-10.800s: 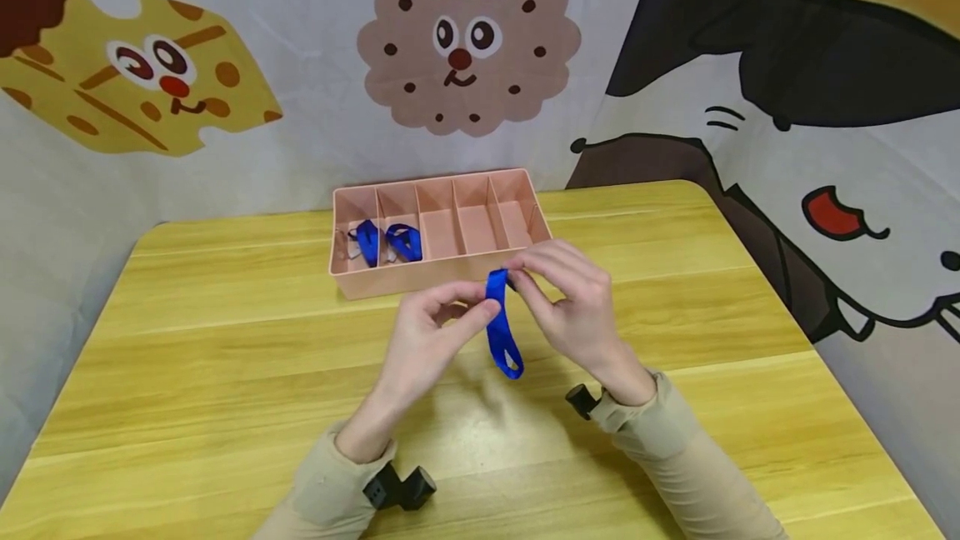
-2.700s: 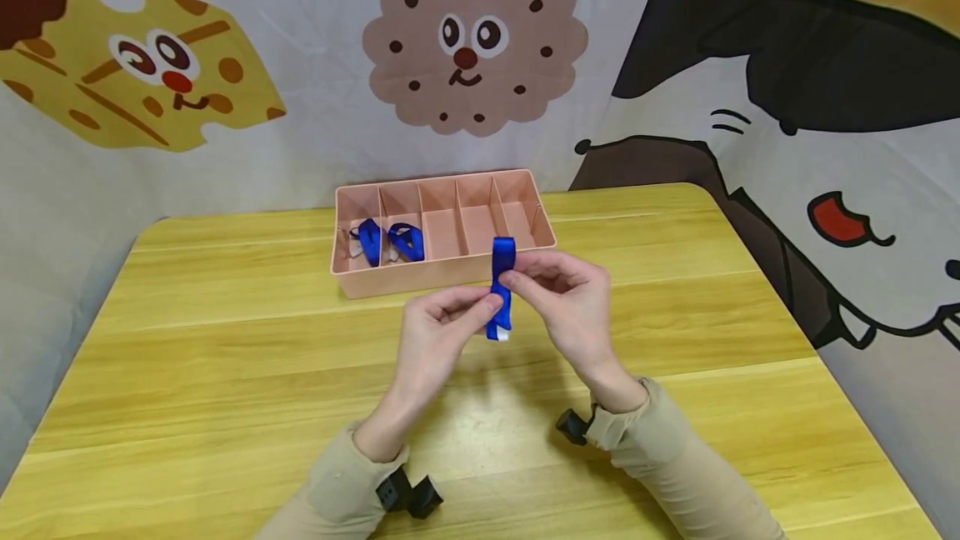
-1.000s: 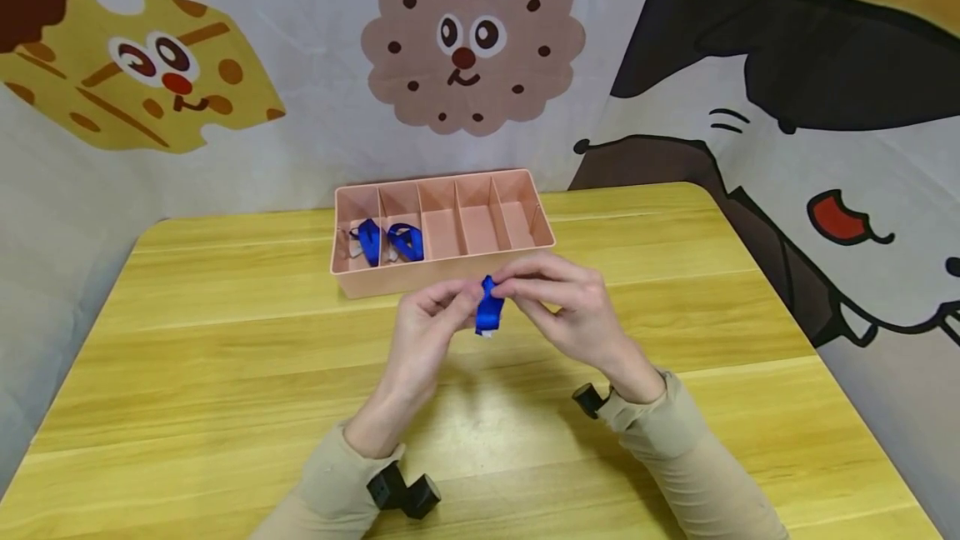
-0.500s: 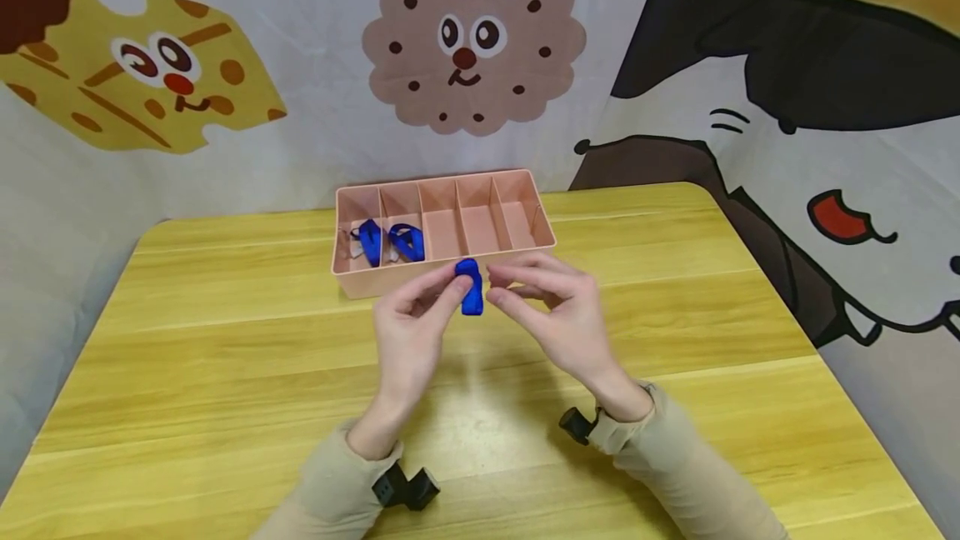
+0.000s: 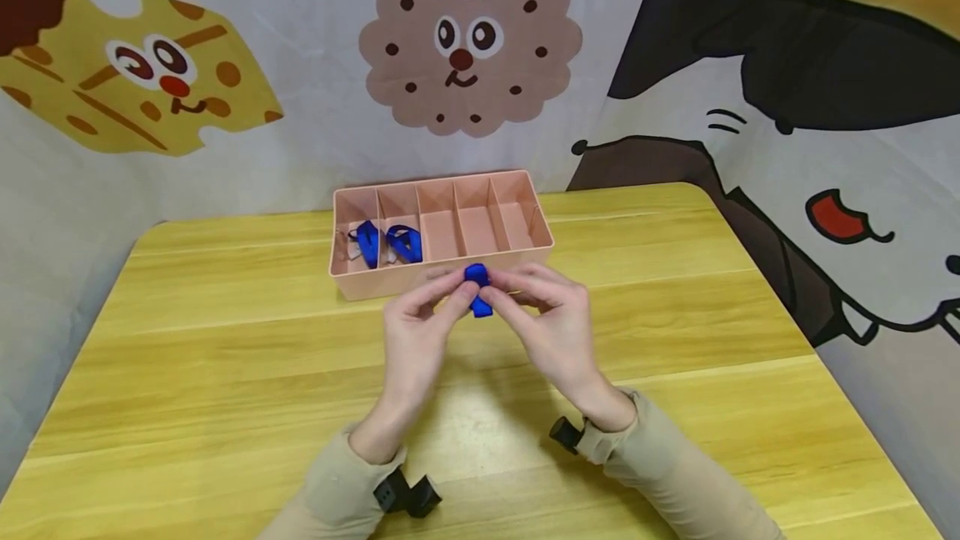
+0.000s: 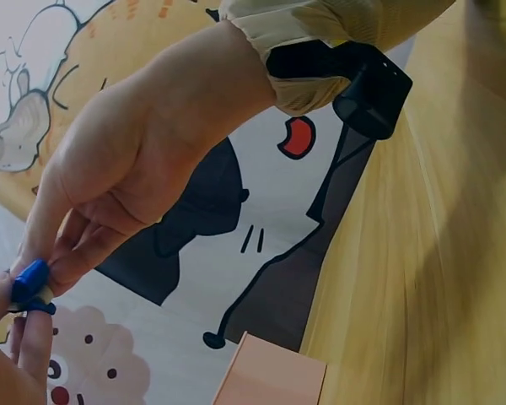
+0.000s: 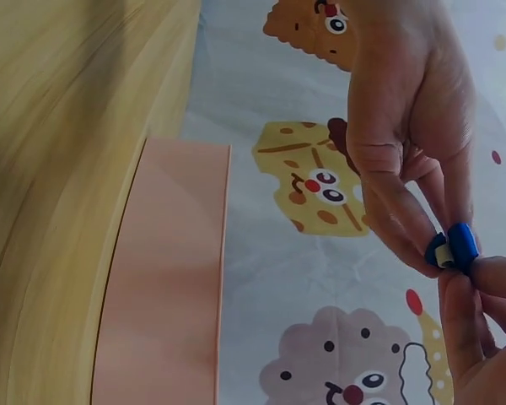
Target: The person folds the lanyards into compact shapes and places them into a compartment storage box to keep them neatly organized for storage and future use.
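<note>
A blue ribbon (image 5: 481, 307), folded into a short bundle, is held above the table in front of the box. My left hand (image 5: 416, 340) pinches it between thumb and fingers from the left. From the other side my right hand (image 5: 557, 340) pinches it as well, so the fingertips of both hands nearly meet. The wrist views show the ribbon (image 6: 29, 285) rolled up, with a pale strip at its side; fingers cover part of it. A pink box (image 5: 375, 282) with several compartments stands behind the hands. One blue ribbon (image 5: 367, 242) lies in its leftmost compartment, another ribbon (image 5: 405, 243) in the second.
The wood-grain table (image 5: 225, 373) extends around the box and under both forearms. Behind it hangs a cloth (image 5: 300, 165) printed with cartoon figures. Small black cameras (image 5: 408, 494) are strapped at both wrists.
The ribbon has gone from a long hanging loop to a short folded bundle. Half a second ago the right hand was apart from it; now that hand has closed in and pinches it.
</note>
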Available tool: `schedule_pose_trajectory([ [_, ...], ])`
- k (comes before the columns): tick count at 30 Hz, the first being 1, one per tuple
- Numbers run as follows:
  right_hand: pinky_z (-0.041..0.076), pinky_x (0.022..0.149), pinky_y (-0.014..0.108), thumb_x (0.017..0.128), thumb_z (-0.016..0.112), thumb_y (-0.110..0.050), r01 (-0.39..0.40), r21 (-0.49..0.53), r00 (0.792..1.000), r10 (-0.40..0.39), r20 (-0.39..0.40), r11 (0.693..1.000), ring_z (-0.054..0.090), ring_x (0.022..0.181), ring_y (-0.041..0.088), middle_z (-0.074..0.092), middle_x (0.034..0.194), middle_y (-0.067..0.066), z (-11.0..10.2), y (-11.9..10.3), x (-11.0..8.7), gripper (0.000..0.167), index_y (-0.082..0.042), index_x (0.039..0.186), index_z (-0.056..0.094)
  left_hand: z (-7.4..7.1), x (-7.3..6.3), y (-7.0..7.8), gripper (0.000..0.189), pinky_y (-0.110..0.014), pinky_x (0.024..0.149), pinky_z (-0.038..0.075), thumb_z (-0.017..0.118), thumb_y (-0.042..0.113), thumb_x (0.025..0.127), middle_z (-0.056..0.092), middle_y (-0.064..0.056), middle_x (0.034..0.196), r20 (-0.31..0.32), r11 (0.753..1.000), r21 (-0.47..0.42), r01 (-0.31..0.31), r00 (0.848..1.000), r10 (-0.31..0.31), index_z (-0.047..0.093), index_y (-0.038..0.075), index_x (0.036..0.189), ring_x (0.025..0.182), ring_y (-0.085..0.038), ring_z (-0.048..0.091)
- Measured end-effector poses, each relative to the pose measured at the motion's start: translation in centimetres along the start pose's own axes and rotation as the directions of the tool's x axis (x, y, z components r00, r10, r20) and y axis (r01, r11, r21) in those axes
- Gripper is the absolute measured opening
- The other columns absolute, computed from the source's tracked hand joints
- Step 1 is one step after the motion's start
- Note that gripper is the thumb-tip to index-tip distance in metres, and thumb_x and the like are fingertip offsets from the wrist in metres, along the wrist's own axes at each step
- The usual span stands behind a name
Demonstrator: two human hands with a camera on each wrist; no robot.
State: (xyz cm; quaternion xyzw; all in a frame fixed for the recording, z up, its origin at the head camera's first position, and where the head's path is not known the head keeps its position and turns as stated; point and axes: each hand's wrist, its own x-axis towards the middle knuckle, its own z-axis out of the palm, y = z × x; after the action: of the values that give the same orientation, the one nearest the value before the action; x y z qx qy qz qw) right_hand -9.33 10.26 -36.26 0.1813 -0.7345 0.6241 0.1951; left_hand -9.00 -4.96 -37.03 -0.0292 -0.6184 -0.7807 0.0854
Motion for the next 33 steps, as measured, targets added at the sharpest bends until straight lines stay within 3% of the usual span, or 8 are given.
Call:
schedule_pose_trajectory([
  [3,0.065,0.076,0.022,0.085,0.078,0.014,0.021,-0.006,1.0,-0.021,-0.02,1.0,0.071,0.092,-0.004,0.077,0.096,0.027,0.08,0.09,0.01,0.025,0.011,0.109,0.077,0.0,0.06,0.09,0.028,-0.022,0.089,0.063,0.07,-0.01,0.093,0.078,0.015,0.101,0.026,0.999,-0.028,0.037,0.999,-0.037,0.07,-0.015,0.121,0.099,-0.006,0.073],
  [9,0.065,0.078,0.021,0.086,0.077,0.014,0.044,-0.004,0.999,-0.044,0.002,0.999,0.07,0.093,-0.003,0.075,0.096,0.026,0.13,0.09,-0.07,0.024,0.011,0.11,0.077,-0.09,0.13,0.07,0.029,-0.021,0.084,0.064,0.069,-0.008,0.095,0.079,0.011,0.096,0.013,0.994,-0.047,0.095,0.995,-0.095,0.068,-0.016,0.123,0.088,-0.004,0.074],
  [14,0.064,0.079,0.02,0.087,0.076,0.014,0.054,-0.009,0.998,-0.054,0.02,0.999,0.07,0.093,-0.003,0.075,0.096,0.026,0.18,0.06,-0.09,0.024,0.011,0.111,0.077,-0.18,0.27,0.03,0.027,-0.022,0.083,0.064,0.071,-0.009,0.093,0.081,0.006,0.099,-0.017,0.994,-0.052,0.093,0.995,-0.094,0.069,-0.017,0.119,0.088,-0.004,0.075],
  [19,0.064,0.078,0.02,0.086,0.076,0.015,0.052,-0.008,0.999,-0.052,0.015,0.999,0.069,0.088,-0.003,0.074,0.092,0.025,0.16,0.24,-0.01,0.023,0.013,0.109,0.077,-0.18,0.2,0.17,0.026,-0.022,0.086,0.064,0.074,-0.008,0.092,0.079,0.014,0.096,-0.002,0.998,0.028,0.057,0.998,-0.056,0.074,-0.011,0.118,0.094,-0.004,0.075],
  [25,0.064,0.076,0.02,0.084,0.075,0.019,0.055,0.006,0.998,-0.055,-0.014,0.998,0.069,0.091,-0.005,0.072,0.095,0.03,0.28,0.35,0.03,0.03,0.014,0.114,0.074,-0.35,0.27,0.13,0.031,-0.02,0.088,0.063,0.075,-0.009,0.091,0.08,-0.017,0.109,0.01,0.997,0.058,0.057,0.998,-0.058,0.072,-0.011,0.121,0.096,-0.002,0.074],
  [26,0.064,0.076,0.02,0.084,0.075,0.018,0.056,0.007,0.998,-0.056,-0.012,0.998,0.07,0.092,-0.005,0.072,0.096,0.03,0.3,0.34,0.03,0.031,0.014,0.115,0.074,-0.37,0.28,0.09,0.033,-0.019,0.088,0.062,0.074,-0.009,0.091,0.08,-0.016,0.109,0.011,0.997,0.053,0.055,0.998,-0.056,0.071,-0.011,0.124,0.095,-0.001,0.074],
  [33,0.065,0.079,0.022,0.087,0.075,0.016,0.044,0.004,0.999,-0.044,0.025,0.999,0.07,0.094,-0.004,0.073,0.096,0.027,0.05,0.09,0.0,0.029,0.013,0.116,0.074,-0.3,0.21,0.01,0.034,-0.019,0.085,0.063,0.073,-0.01,0.091,0.077,0.016,0.093,0.02,1.0,0.0,0.03,0.999,-0.03,0.069,-0.014,0.124,0.09,-0.002,0.074],
])
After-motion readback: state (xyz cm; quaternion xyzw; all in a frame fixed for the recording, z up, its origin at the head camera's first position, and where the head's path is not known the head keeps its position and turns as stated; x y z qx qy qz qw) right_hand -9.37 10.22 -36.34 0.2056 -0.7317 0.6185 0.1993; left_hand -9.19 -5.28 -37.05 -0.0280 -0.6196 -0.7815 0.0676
